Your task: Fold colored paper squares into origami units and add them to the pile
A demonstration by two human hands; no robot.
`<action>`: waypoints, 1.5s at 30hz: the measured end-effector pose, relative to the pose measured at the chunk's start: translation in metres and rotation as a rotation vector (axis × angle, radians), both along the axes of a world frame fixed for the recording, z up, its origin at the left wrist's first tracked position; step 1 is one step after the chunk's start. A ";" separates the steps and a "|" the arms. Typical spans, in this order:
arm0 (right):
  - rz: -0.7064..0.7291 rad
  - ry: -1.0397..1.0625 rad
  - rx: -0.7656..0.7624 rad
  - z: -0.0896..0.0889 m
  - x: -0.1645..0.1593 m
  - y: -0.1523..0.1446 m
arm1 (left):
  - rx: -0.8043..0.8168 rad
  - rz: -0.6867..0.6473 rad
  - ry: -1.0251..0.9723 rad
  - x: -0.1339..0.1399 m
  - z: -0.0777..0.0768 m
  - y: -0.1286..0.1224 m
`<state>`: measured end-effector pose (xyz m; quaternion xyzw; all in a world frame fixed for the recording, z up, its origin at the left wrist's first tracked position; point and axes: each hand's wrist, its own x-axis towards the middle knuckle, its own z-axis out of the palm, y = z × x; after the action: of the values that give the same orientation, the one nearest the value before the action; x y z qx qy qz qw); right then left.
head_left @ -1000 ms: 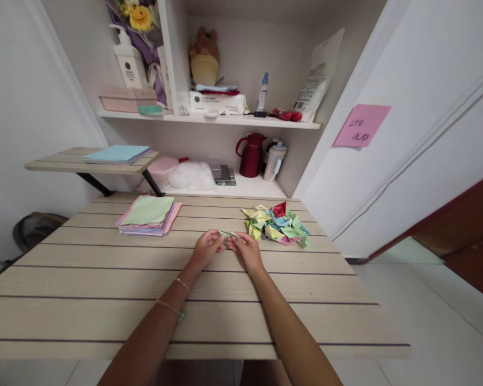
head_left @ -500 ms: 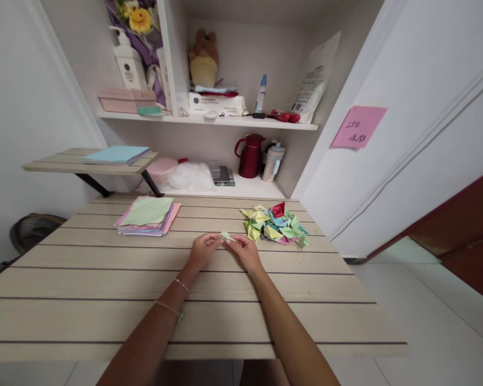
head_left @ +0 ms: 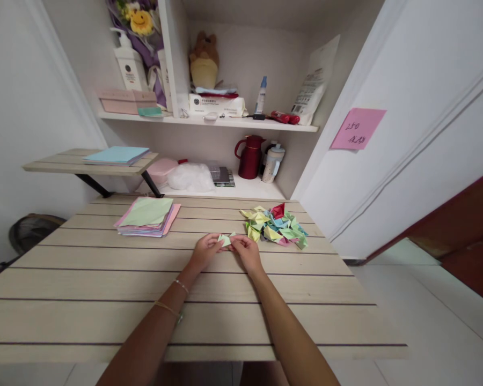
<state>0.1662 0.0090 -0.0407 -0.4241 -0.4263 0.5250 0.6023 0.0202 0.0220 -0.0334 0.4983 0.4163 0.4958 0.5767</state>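
Between my two hands, over the middle of the table, is a small folded piece of pale green paper (head_left: 226,240). My left hand (head_left: 205,252) pinches its left side with thumb and fingers. On the right side, my right hand (head_left: 247,252) grips it the same way. Part of the paper is hidden behind my fingers. To the right lies a heap of folded paper boats (head_left: 271,224) in yellow, green, blue, pink and one red. A stack of coloured paper sheets (head_left: 147,214), light green on top, sits to the left.
A small raised shelf (head_left: 56,160) at the back left carries blue paper sheets (head_left: 118,154). Behind the wooden table (head_left: 209,321) stands a white cabinet with a red jug (head_left: 250,157), a tumbler (head_left: 272,163) and a plastic bag (head_left: 191,177). A pink note (head_left: 358,128) is on the right wall.
The green paper has turned, so a broader face of it now shows between my fingers. My hands have shifted only slightly; the heap and the stack are unmoved.
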 end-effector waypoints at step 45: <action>-0.007 -0.143 0.130 0.003 0.000 -0.003 | -0.065 0.113 -0.150 -0.001 0.010 -0.004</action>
<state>0.1660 0.0057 -0.0373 -0.4223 -0.4998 0.4623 0.5984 0.0196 0.0182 -0.0229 0.4164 0.4154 0.5497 0.5932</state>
